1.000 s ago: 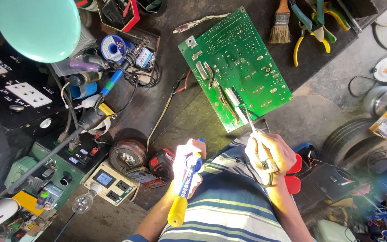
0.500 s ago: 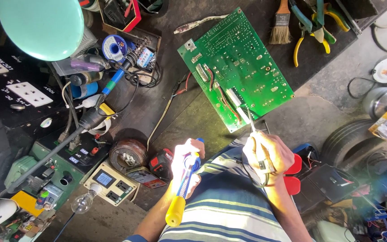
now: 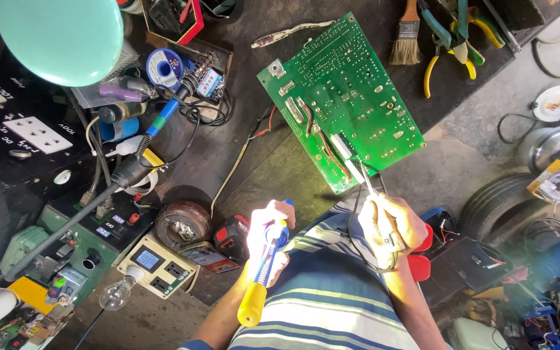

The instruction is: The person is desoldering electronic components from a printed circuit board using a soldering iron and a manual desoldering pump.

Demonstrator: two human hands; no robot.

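Green circuit board (image 3: 341,97) flat on dark surface (image 3: 228,155), tilted diagonally, centre of view. Right hand (image 3: 390,223) closed around thin metal probe (image 3: 363,176), tip touching board's near edge. Left hand (image 3: 268,236) closed around blue-and-yellow desoldering pump (image 3: 260,285), held over lap, apart from board. Paintbrush (image 3: 408,32) and pliers (image 3: 452,39) beyond board; green lamp shade (image 3: 59,35) far left.

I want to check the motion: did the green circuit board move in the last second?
No. The green circuit board keeps its place beside the paintbrush and pliers.
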